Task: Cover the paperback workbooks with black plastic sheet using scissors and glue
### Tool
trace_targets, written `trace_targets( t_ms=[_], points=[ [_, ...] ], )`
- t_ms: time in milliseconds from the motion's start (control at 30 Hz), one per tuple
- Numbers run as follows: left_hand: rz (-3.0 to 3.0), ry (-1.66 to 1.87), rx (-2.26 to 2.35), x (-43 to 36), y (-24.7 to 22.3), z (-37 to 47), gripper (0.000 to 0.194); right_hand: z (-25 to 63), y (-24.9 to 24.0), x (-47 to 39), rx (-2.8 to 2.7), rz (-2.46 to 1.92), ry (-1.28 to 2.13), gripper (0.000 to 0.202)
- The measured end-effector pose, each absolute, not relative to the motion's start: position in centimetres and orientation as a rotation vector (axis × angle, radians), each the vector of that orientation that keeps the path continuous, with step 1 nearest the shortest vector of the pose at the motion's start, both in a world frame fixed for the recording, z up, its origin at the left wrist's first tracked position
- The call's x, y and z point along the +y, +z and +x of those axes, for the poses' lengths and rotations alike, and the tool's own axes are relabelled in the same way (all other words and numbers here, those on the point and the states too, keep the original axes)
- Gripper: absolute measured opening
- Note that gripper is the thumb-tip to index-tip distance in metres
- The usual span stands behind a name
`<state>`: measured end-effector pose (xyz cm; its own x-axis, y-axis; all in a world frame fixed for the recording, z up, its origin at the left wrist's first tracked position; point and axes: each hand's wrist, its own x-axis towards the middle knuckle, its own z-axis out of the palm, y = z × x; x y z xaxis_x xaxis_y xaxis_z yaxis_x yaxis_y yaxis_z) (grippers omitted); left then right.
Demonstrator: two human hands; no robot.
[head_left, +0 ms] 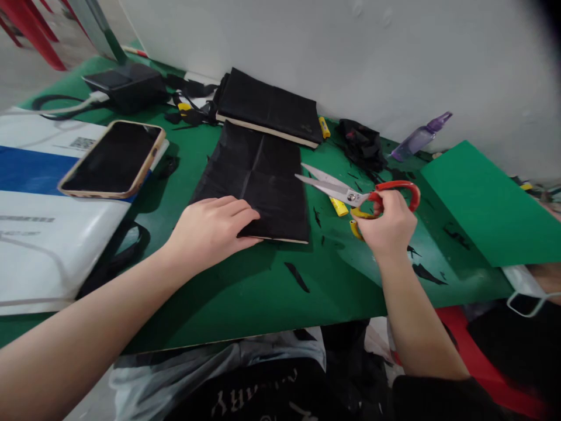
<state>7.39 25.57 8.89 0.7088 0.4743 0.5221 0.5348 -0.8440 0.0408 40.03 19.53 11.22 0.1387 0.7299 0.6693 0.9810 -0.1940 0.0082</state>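
My left hand [214,225] lies over the near left corner of a black-covered board [272,187], fingers on top and thumb at its near edge. The cover looks creased, and a thin pale edge shows along the front. In my right hand [390,225] is a pair of scissors [333,188] with red and yellow handles. Its blades are slightly apart and point left, their tips by the board's right side. Behind the board sits a stack of black-covered pieces [269,108] with a pale edge.
A phone [114,161] rests on a white and blue package [39,234] at left. Behind are a black box with a cable [127,85], crumpled black material [362,143] and a purple spray bottle [421,139]. A green sheet [491,204] stands at right. Black scraps [297,276] litter the green table [263,298].
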Motion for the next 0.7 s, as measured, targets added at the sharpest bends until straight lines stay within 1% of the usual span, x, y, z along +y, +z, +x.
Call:
trace_targets(
  t_ms=[67,133,300,500,567,700],
  points=[
    [-2.828,-0.743,-0.782,25.8,8.7,7.6,0.031,40.0,10.8,19.6,-1.628,-2.051,-0.610,0.025],
    [-2.847,-0.714,-0.772,25.9,8.6,7.6,0.033,40.1,10.5,19.6,-1.622,-2.103,-0.486,0.026],
    [-2.904,-0.722,-0.759,26.0,8.6,7.3,0.039,39.8,10.3,19.6,-1.615,-2.157,-0.353,0.030],
    [-2.926,-0.822,-0.720,26.0,8.9,7.2,0.024,38.8,10.3,19.2,-1.608,-2.153,-0.303,0.043],
    [-2.924,-0.855,-0.706,26.0,9.0,7.2,0.022,38.6,10.4,18.9,-1.598,-2.178,-0.265,0.047],
    [-2.932,-0.873,-0.671,26.0,9.2,6.9,0.020,38.2,10.8,18.0,-1.552,-2.203,-0.067,0.053]
  ],
)
